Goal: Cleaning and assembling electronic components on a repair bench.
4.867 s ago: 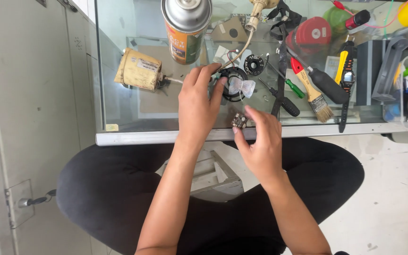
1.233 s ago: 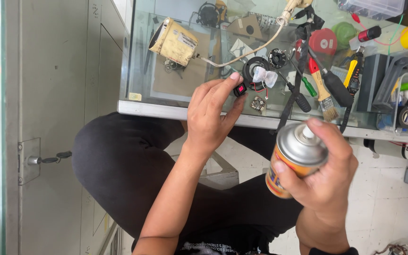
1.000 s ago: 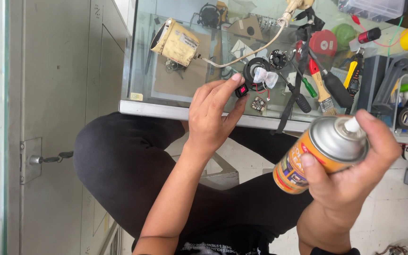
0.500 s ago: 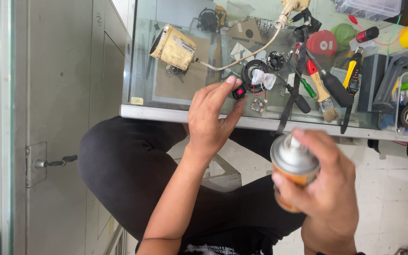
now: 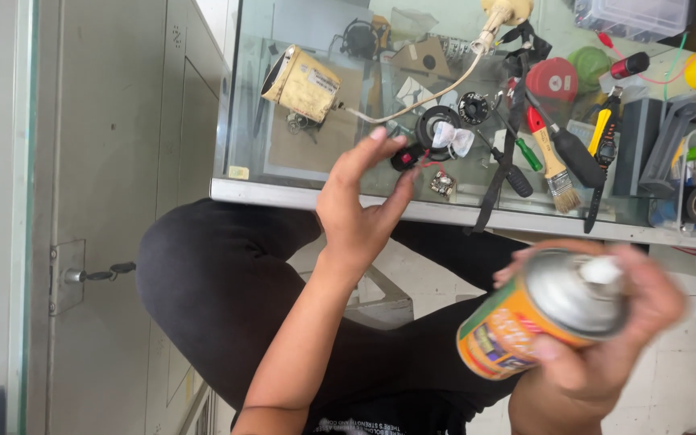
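The right hand (image 5: pixel 606 338) grips a spray can (image 5: pixel 541 314) clear of the table (image 5: pixel 445 211); the left hand (image 5: pixel 362 211), half open, steadies a small black part (image 5: pixel 406 155) for access.

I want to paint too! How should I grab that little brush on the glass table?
Grip the paintbrush by its red handle, the far end. It lies flat with the bristles toward the table's near edge, so come from above and pinch across the handle, minding the screwdrivers close beside it.
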